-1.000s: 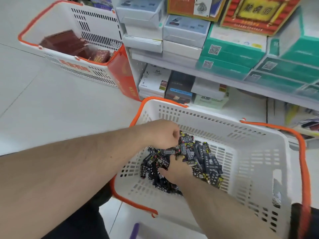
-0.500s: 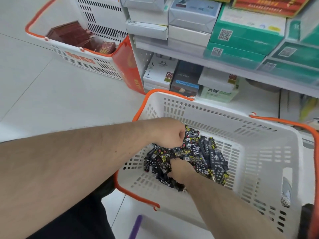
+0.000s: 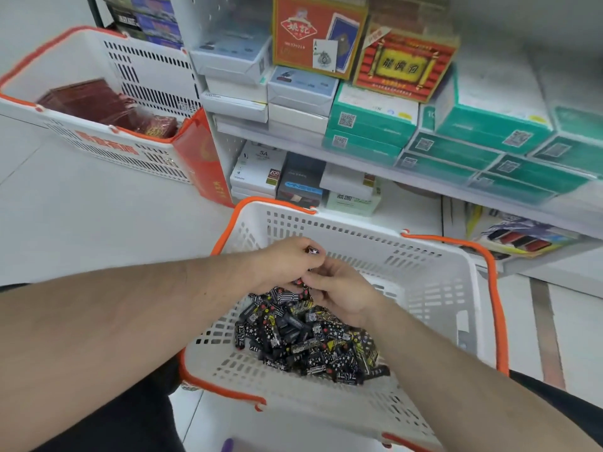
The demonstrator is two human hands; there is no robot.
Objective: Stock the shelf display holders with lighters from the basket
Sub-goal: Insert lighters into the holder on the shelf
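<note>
A white basket (image 3: pixel 434 288) with orange handles stands on the floor in front of me. A heap of several black patterned lighters (image 3: pixel 303 337) lies in its bottom. My left hand (image 3: pixel 284 264) is closed around a bunch of lighters above the heap; one end pokes out by its thumb. My right hand (image 3: pixel 341 293) touches the left hand's fingers from the right and pinches a lighter there. No display holder is clearly visible.
A second white basket (image 3: pixel 98 138) with dark red packs stands at the left, a red bag (image 3: pixel 202 161) leaning beside it. White shelves (image 3: pixel 408 177) behind hold stacked boxes, green cartons and playing-card packs. Pale tiled floor lies to the left.
Both hands have risen out of the heap of lighters. The right hand came up from the pile to meet the left hand. The view has tilted up toward the shelves.
</note>
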